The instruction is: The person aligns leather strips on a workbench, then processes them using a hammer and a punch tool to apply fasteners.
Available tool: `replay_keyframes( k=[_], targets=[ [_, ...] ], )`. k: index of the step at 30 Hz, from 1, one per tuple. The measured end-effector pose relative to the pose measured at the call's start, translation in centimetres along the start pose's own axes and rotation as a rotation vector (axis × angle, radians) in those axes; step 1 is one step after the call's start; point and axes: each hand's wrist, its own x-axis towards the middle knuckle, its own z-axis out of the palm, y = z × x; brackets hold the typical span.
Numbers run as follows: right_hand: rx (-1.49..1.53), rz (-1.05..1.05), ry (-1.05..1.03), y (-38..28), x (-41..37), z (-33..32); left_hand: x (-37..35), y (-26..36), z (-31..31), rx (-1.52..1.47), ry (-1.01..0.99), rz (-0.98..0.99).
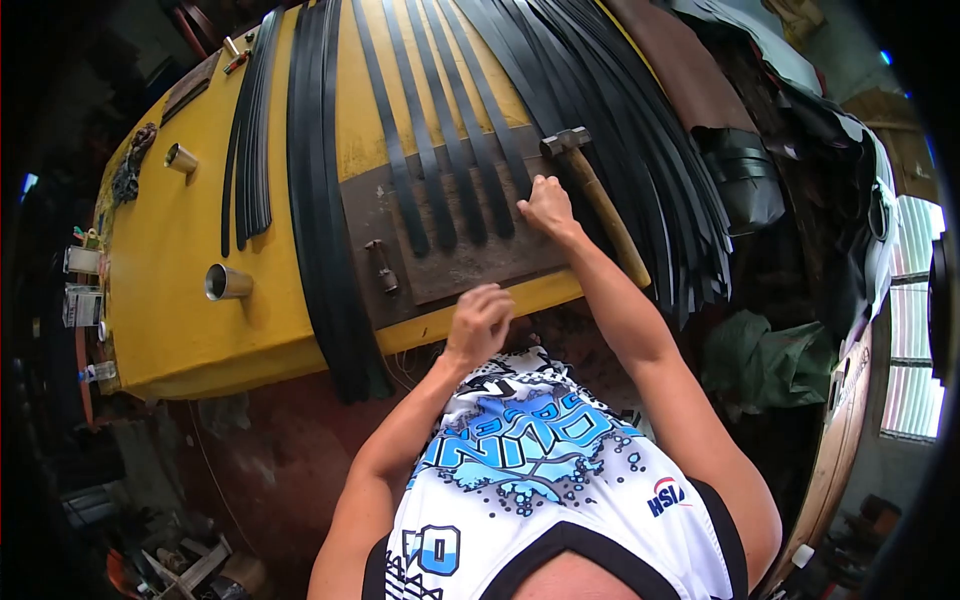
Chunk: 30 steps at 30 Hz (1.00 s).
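Several black straps (pixel 432 180) lie side by side, their rounded ends on a dark brown board (pixel 450 285). My right hand (pixel 548 205) is closed on the board, right of the rightmost strap's end and below the hammer head; what its fingers hold, if anything, is hidden. Over the board's front edge is my left hand (pixel 480 322), its fingers curled inward and what is inside them not visible. A hammer (pixel 605 215) with a wooden handle rests to the right of my right hand. At the board's left side is a small metal tool (pixel 383 268).
Long black strips (pixel 318 190) hang over the yellow table's (pixel 170 330) front edge. More strips (pixel 640 150) spread at the right. Two metal cups (pixel 228 283) stand on the left. A green bag (pixel 765 355) is beyond the table's right side.
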Motion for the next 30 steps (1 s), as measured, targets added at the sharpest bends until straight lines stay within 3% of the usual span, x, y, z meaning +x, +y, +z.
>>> replay_keyframes(
  k=[4,7,10,13,18,21,26,28,30],
  targets=[
    [0.190,0.007,-0.033,-3.8,-1.6,-3.1,2.3,-3.9,-5.3,0.173,0.362,-0.382],
    [0.101,-0.040,-0.005,-3.8,-2.7,1.2,4.4,-8.1,-6.9,0.250,0.387,-0.453],
    [0.074,-0.047,0.042,-4.7,-2.5,1.6,6.4,-9.6,-7.9,0.338,0.314,-0.516],
    [0.108,0.075,-0.133,-5.2,-1.5,-0.6,7.7,-9.9,-7.9,0.322,0.131,-0.633],
    [0.348,-0.035,0.153,-7.2,-2.3,0.4,8.0,-11.1,-8.0,0.301,0.165,-0.675],
    [0.037,-0.030,0.055,-8.5,-3.8,3.1,7.9,-11.6,-8.7,0.171,0.199,-0.730],
    [0.188,0.116,-0.184,-9.7,-1.5,1.5,6.8,-12.7,-9.6,0.003,0.088,-0.877],
    [0.478,0.132,-0.165,-10.2,-1.1,0.9,6.9,-13.3,-9.8,-0.034,0.110,-0.887],
    [0.327,0.062,-0.078,-11.8,-2.3,2.2,6.1,-13.9,-9.5,-0.056,0.119,-0.872]
  ],
)
